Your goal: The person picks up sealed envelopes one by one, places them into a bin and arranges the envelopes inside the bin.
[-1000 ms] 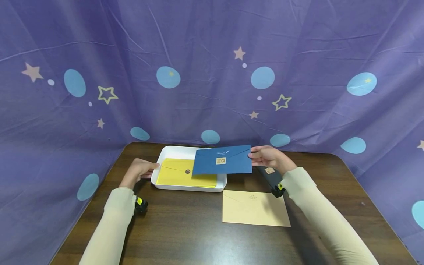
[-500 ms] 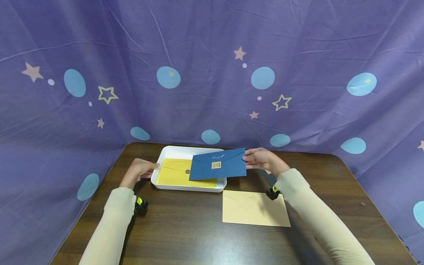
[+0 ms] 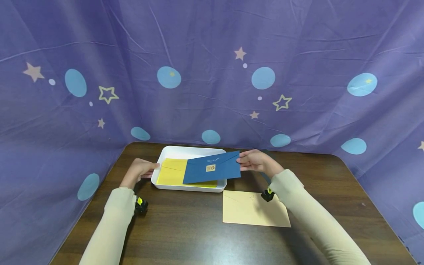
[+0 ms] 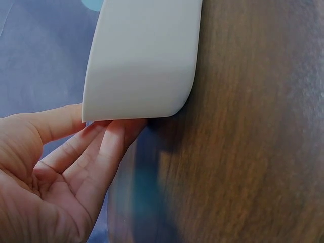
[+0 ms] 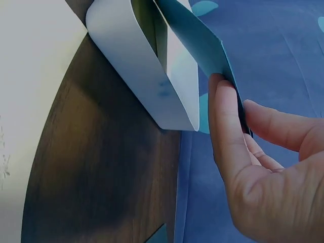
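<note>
In the head view, my right hand [image 3: 258, 162] pinches the right edge of a blue envelope [image 3: 213, 167]. The envelope is tilted over the right part of a white tray [image 3: 180, 152], its left end above the yellow envelopes [image 3: 170, 172] lying inside. Thumb and fingers on either side of that edge show in the right wrist view. At the tray's left end, my left hand [image 3: 140, 171] grips the rim; the left wrist view shows the thumb at the rim and the other fingers against the outer wall [image 4: 142, 76]. Part of the yellow envelopes is hidden under the blue one.
A cream envelope [image 3: 245, 209] lies flat on the brown wooden table [image 3: 185, 228], in front of the tray and to its right. Behind my right wrist, a dark envelope [image 3: 266, 178] is mostly covered. A purple patterned curtain [image 3: 212, 92] hangs behind the table.
My right hand has moved left and slightly down with the blue envelope, which now covers more of the yellow ones. My left hand and the tray have stayed in place.
</note>
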Tool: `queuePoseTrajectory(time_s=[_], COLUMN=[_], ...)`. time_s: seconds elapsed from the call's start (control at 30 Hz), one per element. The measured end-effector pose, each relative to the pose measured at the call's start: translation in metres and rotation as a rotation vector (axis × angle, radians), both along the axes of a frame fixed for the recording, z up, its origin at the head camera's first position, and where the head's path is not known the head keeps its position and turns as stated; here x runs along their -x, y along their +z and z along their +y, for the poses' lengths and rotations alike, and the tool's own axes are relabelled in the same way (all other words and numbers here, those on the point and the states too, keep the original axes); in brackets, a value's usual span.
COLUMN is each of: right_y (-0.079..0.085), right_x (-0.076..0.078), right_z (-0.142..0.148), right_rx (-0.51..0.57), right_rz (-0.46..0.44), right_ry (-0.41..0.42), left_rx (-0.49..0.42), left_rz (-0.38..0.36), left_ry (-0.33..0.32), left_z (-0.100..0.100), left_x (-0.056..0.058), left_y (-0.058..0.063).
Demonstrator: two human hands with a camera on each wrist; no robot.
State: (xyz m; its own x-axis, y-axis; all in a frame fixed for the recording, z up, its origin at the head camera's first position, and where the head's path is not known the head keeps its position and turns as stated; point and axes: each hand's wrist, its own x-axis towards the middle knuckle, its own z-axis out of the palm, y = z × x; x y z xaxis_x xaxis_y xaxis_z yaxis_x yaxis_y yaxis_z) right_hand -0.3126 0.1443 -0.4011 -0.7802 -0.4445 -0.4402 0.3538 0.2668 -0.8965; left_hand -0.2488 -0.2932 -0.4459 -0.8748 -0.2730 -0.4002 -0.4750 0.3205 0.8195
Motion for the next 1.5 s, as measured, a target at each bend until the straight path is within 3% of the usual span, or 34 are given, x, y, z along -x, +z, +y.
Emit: queuePoseTrajectory(time_s=[0.87, 1.33, 1.5], right_y=[-0.002, -0.004, -0.007], right_x=[-0.008, -0.017, -0.017], right_z=[-0.027, -0.040, -0.047], right_rx=[0.045, 0.083, 0.117], right_rz=[-0.033, -0.028, -0.052], right_ry=[-0.031, 0.001, -0.025], left_rx=[-0.020, -0.021, -0.022], left_rz=[0.025, 0.000, -0.007], left_ry=[-0.021, -0.015, -0.008], left_z=[-0.002, -0.003, -0.003], left_x=[-0.001, 0.001, 0.001], left_y=[0.001, -0.002, -0.001])
